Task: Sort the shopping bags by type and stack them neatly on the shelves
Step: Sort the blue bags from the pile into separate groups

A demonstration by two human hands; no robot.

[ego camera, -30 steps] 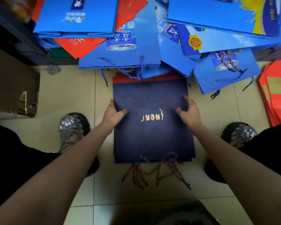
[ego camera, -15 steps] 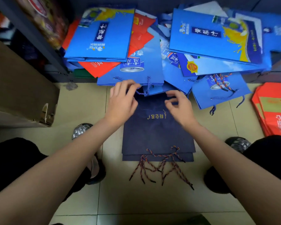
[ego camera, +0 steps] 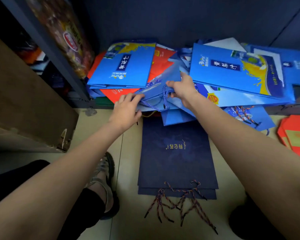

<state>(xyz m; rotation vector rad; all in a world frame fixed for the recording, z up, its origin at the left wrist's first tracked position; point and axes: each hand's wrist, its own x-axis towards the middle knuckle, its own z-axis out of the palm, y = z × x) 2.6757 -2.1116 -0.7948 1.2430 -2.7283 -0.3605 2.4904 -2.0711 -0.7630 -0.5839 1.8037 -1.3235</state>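
Both of the person's hands reach forward into a heap of flat paper shopping bags on the floor. The left hand (ego camera: 127,108) curls its fingers around the lower edge of a light blue bag (ego camera: 164,78) near the bag's blue rope handle (ego camera: 158,103). The right hand (ego camera: 183,87), at 2 o'clock from the left, pinches the same bag's edge between thumb and fingers, forefinger pointing ahead. Toward 6 o'clock from the hands, a neat stack of dark navy bags (ego camera: 177,161) with gold lettering lies on the tiled floor (ego camera: 128,227), braided handles trailing toward the person. At 11 o'clock lies a blue juice bag (ego camera: 123,66) over red bags (ego camera: 160,61); at 1 o'clock, another large blue bag (ego camera: 232,70). More red bags (ego camera: 296,135) sit at 3 o'clock. A dark metal shelf post (ego camera: 47,47) rises at 10 o'clock.
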